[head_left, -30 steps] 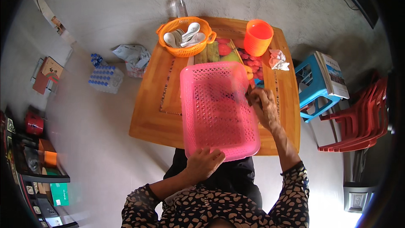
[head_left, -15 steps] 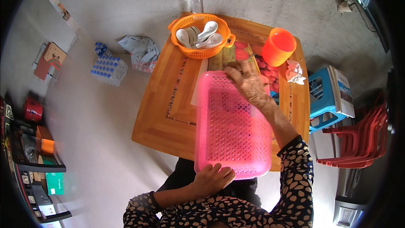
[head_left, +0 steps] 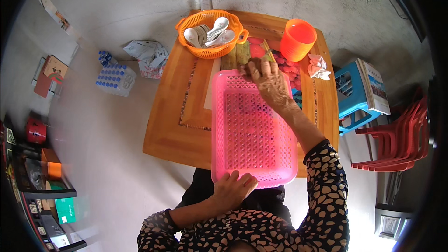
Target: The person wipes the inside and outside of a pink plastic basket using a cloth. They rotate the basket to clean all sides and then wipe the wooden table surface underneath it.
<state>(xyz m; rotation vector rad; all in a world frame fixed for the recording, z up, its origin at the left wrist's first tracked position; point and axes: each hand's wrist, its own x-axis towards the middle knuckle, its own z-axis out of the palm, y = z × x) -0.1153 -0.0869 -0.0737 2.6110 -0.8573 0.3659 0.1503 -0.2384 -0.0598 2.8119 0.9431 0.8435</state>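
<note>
pink basket (head_left: 252, 130) crowds orange basket (head_left: 210, 32), orange cup (head_left: 297, 38) on table (head_left: 172, 126).

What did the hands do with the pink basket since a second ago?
The right hand slid from the pink basket's right side up to its far rim. The left hand stayed gripping the near rim. The orange spoon basket and orange cup stayed put.
</note>
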